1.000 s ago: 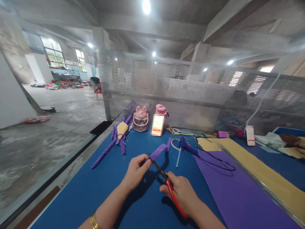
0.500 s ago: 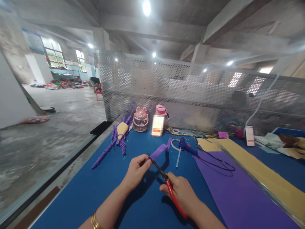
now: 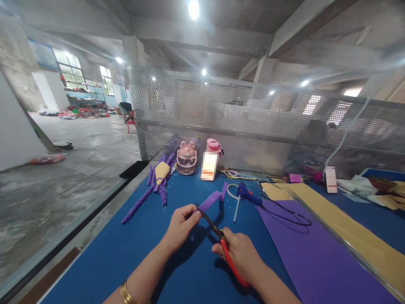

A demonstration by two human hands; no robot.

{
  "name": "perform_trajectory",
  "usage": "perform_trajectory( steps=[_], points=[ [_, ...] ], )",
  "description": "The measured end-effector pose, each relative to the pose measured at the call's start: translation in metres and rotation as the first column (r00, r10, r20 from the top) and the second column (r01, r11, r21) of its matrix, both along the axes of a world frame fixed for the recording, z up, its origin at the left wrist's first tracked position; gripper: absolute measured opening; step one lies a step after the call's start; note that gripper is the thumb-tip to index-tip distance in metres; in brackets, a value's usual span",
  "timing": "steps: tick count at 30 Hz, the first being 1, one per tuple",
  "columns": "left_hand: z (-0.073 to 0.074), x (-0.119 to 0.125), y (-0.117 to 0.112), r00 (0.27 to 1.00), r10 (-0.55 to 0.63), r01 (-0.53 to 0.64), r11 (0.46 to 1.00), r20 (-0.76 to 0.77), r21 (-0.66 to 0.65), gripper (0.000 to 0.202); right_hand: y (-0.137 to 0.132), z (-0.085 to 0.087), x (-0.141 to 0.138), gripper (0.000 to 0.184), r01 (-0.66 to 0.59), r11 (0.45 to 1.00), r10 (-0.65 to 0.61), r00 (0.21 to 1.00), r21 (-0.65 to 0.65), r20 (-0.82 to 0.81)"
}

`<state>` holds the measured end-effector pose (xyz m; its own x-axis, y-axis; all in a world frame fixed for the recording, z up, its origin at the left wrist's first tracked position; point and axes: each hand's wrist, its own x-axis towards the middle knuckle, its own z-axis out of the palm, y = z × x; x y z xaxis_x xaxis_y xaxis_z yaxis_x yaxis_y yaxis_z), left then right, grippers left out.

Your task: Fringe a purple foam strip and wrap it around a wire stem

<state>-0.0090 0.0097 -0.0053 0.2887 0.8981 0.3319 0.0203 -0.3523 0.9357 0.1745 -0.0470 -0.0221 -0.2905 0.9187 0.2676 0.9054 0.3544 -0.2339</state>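
My left hand (image 3: 181, 226) pinches the near end of a purple foam strip (image 3: 212, 200) that arches up and away over the blue table (image 3: 133, 249). My right hand (image 3: 242, 255) is closed round the red handles of a pair of scissors (image 3: 221, 240). Their dark blades point up-left and meet the strip beside my left fingertips. Both hands hover just above the table near its front.
A large purple sheet (image 3: 313, 257) and a tan sheet (image 3: 344, 232) lie to the right. A blue glue gun (image 3: 248, 194) with a black cord sits behind the strip. Purple foam stems (image 3: 155, 185) lie at back left. Pink bottles (image 3: 186, 158) stand by the perforated metal screen (image 3: 253, 122).
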Motion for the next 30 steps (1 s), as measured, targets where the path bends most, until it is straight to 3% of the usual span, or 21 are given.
perform_trajectory(
  steps=[30],
  points=[
    [0.001, -0.0031, 0.0014, 0.998, -0.056, 0.057, 0.997, 0.031, -0.047, 0.032, -0.0007, 0.0032, -0.0004, 0.05, 0.007, 1.0, -0.006, 1.0, 0.014, -0.013]
  ],
)
